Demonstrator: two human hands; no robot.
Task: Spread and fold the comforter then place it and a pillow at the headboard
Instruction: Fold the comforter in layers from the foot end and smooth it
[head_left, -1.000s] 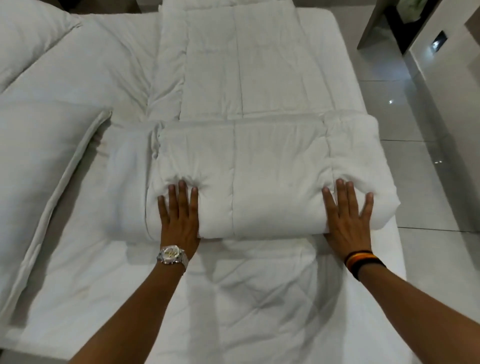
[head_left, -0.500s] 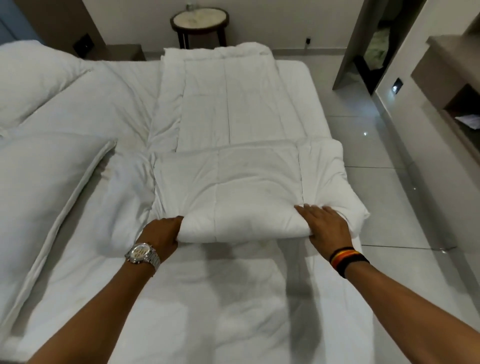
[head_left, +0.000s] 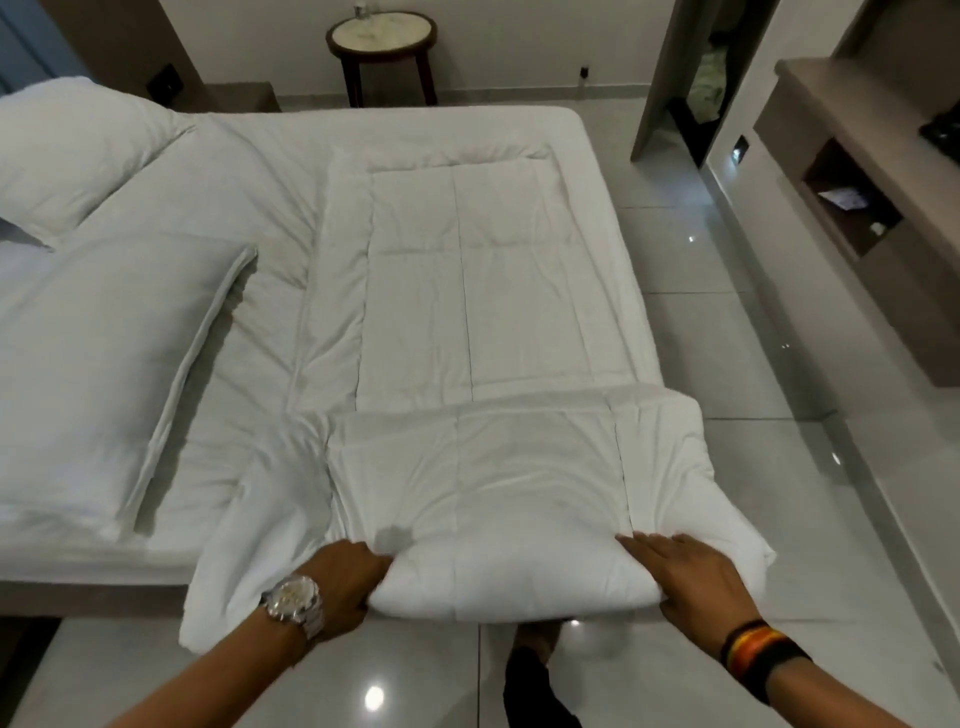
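Note:
A white quilted comforter (head_left: 467, 291) lies as a long strip down the right side of the bed, its near end doubled over into a thick fold (head_left: 498, 499) that overhangs the bed's near edge. My left hand (head_left: 343, 587), with a watch on the wrist, grips the fold's near left corner. My right hand (head_left: 696, 582), wearing a striped wristband, grips its near right corner. A large white pillow (head_left: 98, 364) lies flat on the left of the mattress. A second pillow (head_left: 67, 150) sits further back at the left.
The bed (head_left: 270, 156) fills the left and middle. Glossy tiled floor (head_left: 753, 364) runs along its right side and in front of me. A round side table (head_left: 382, 39) stands by the far wall. A shelf unit (head_left: 852, 197) and a doorway are at the right.
Both hands went from pressing flat on the fold to gripping its near edge. The folded end has been drawn toward me, off the bed's near edge, as the view pulled back.

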